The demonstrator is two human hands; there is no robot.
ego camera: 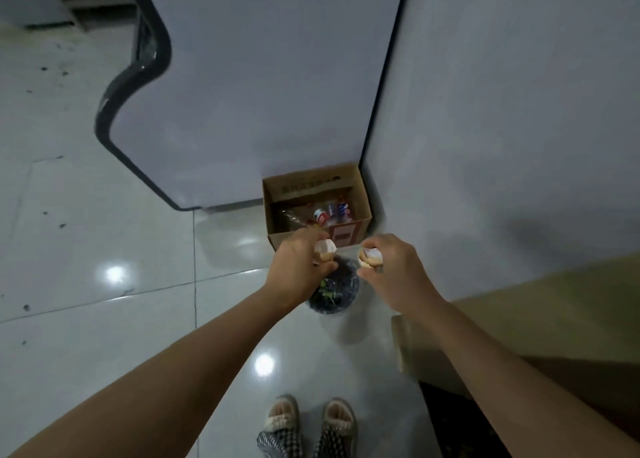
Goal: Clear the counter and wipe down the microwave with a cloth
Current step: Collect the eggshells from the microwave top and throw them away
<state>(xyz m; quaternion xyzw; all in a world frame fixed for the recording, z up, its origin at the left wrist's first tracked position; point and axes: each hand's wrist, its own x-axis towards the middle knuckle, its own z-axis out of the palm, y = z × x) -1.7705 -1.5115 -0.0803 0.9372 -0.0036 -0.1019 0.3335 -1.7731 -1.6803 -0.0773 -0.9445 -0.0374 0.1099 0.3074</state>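
I look down at the floor. My left hand (300,267) is closed around a pale eggshell piece (325,250). My right hand (394,267) grips a second eggshell piece (370,257). Both hands hover close together, directly above a small round bin (334,293) lined with a dark bag that holds some scraps. The hands hide the bin's upper rim. No counter, microwave or cloth appears in this view.
An open cardboard box (317,203) with bottles and packaging stands just behind the bin, against a white appliance (256,87) and the wall. A tan cabinet edge (519,326) juts in at the right. Glossy floor tiles (104,284) spread left. My slippered feet (308,426) stand below.
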